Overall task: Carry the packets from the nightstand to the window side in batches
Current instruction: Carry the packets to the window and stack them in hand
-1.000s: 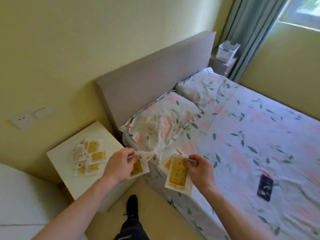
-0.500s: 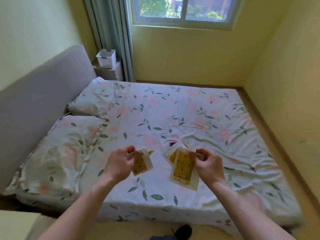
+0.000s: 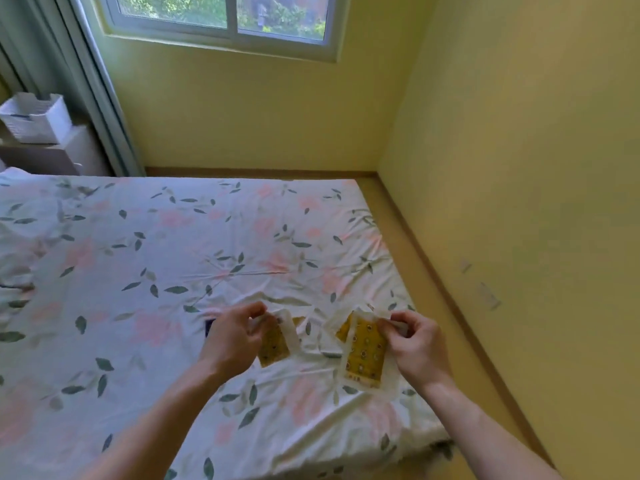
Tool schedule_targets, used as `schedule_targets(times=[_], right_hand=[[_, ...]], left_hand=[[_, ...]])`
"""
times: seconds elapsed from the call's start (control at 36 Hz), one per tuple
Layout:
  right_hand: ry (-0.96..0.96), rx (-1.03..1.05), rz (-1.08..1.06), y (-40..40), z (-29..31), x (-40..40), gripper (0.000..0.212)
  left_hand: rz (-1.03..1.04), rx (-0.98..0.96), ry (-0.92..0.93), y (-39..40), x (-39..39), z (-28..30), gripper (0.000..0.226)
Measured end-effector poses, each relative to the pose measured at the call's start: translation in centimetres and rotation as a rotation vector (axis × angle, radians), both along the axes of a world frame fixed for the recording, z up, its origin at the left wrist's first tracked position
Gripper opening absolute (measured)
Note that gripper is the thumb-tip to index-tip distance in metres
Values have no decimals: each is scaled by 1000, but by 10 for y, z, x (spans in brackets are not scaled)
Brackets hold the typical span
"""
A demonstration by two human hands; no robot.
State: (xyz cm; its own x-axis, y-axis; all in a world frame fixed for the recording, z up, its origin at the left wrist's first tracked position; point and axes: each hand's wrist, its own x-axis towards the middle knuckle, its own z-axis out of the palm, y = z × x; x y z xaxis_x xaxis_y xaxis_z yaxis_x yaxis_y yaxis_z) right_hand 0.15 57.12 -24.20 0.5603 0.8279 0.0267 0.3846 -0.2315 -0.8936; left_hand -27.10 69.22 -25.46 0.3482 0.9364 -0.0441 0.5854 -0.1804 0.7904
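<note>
Holding packets over the bed

Floral-sheet bed (image 3: 138, 271) fills a yellow-walled room; window (image 3: 221, 19) at top, curtain (image 3: 86, 81) and white basket (image 3: 34, 117) far left. Left hand (image 3: 235, 337) fingers pinch a yellow packet (image 3: 275, 344). Right hand (image 3: 415, 344) fingers pinch several packets (image 3: 365, 355). Both hang just above the sheet, near the bed's right edge.

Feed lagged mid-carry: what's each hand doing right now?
Left hand: pinching a yellow packet.
Right hand: gripping several yellow packets.
</note>
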Motion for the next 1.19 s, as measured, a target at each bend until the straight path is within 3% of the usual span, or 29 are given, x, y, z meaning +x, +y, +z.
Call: schedule_targets(times=[0.17, 0.31, 0.61, 0.89, 1.19], right_hand=[[33, 30, -80, -8, 3, 114, 8], [49, 72, -114, -7, 9, 206, 7], [68, 81, 82, -13, 3, 446, 6], [29, 98, 185, 11, 31, 606, 7], [77, 95, 284, 117, 26, 694, 8]], left_hand=[[-104, 4, 20, 11, 125, 6, 14], [-112, 83, 22, 15, 221, 8, 28], [42, 92, 34, -37, 444, -13, 13], [166, 97, 41, -62, 571, 13, 18], [326, 133, -20, 1, 652, 34, 21]])
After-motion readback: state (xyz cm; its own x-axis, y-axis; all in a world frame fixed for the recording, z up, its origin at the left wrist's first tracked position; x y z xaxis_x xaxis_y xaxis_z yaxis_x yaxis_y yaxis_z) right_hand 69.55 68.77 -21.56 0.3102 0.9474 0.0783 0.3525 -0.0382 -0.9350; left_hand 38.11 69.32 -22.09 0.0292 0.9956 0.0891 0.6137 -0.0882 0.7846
